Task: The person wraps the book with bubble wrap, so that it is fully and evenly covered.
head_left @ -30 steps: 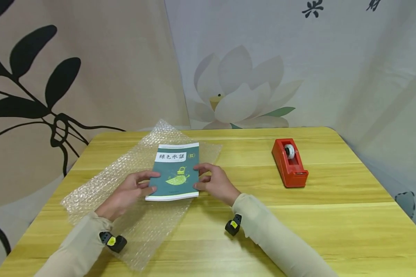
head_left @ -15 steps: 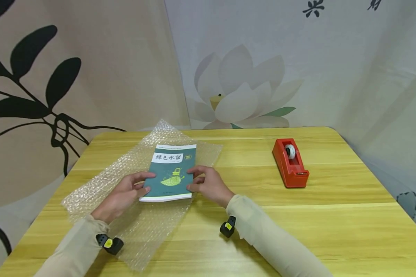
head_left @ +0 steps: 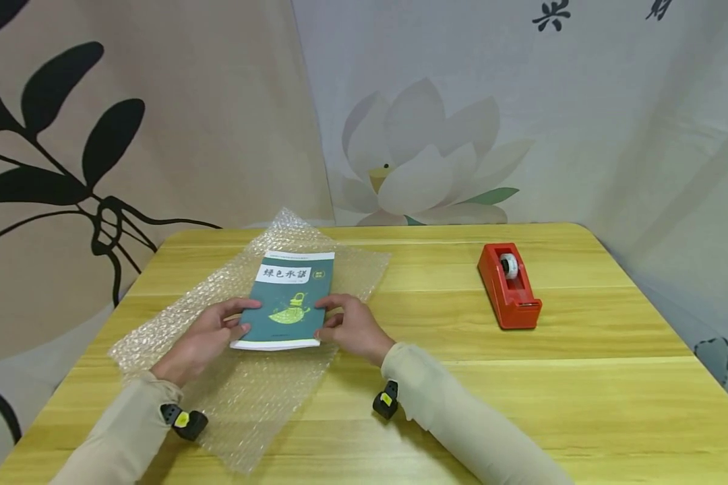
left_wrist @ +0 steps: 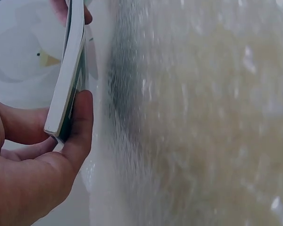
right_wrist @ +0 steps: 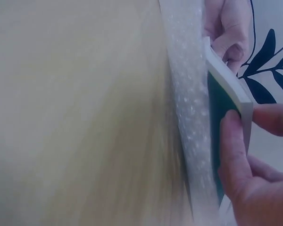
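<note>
The left grip [head_left: 203, 337] pinches one side of the green book [head_left: 284, 289] and the right grip [head_left: 354, 330] pinches the opposite side. The book is face up over the bubble wrap [head_left: 263, 397], left of the middle of the surface [head_left: 588, 397]; whether it touches the wrap is unclear. Good handling probably calls for light, equal pressure from both sides, so the book neither bows nor twists, and a slow, level descent.

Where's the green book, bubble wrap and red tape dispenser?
Green paperback book [head_left: 283, 301], head view: middle of its front cover.
Bubble wrap [head_left: 263, 385], head view: its bare near part.
Red tape dispenser [head_left: 502, 296], head view: its body.
</note>
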{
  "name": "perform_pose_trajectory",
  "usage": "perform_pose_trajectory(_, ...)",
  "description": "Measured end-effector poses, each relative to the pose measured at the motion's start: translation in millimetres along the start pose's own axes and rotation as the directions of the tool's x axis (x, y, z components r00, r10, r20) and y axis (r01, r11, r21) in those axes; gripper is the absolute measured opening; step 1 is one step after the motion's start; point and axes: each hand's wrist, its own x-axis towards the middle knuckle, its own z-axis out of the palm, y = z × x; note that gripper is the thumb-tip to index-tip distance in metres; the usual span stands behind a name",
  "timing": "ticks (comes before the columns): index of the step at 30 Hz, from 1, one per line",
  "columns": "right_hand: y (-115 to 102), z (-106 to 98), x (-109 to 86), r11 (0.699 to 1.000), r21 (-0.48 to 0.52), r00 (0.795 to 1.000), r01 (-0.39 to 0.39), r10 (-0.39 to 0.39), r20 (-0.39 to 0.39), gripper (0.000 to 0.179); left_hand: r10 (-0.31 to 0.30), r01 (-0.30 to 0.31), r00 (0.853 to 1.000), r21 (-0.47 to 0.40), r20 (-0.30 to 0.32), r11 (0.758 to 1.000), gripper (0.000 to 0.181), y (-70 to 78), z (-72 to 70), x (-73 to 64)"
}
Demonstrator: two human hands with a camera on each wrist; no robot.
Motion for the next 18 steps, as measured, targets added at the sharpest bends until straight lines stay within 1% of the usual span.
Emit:
perform_pose_trajectory(6,-0.1,8.7,6.1,0.999,-0.047,1.000,-0.009,0.009,0.000,0.049,-0.019,0.019,1.000,0.025,-0.001,1.000,0.045,-4.3,-6.9,2.1)
perform_pose_trajectory(9,-0.4,12.3,10.1,0.997,-0.078,1.000,-0.015,0.014,-0.006,0.049,-0.036,0.036,0.999,0.054,-0.011,0.998,0.045,-6.2,-10.7,4.5)
perform_pose_trajectory(11,-0.7,14.3,12.8,0.996,-0.092,1.000,-0.017,0.016,-0.011,0.049,-0.040,0.040,0.999,0.065,-0.007,0.997,0.045,-6.8,-13.2,7.1)
perform_pose_trajectory(14,-1.4,16.8,16.2,0.995,-0.101,1.000,-0.017,0.015,-0.014,0.049,-0.032,0.032,0.999,0.080,0.000,0.996,0.044,-7.8,-16.9,10.5)
perform_pose_trajectory(18,-1.0,20.2,19.6,0.993,-0.113,0.999,-0.027,0.024,-0.021,0.049,-0.006,0.006,1.000,0.100,0.001,0.995,0.042,-9.4,-20.4,13.8)
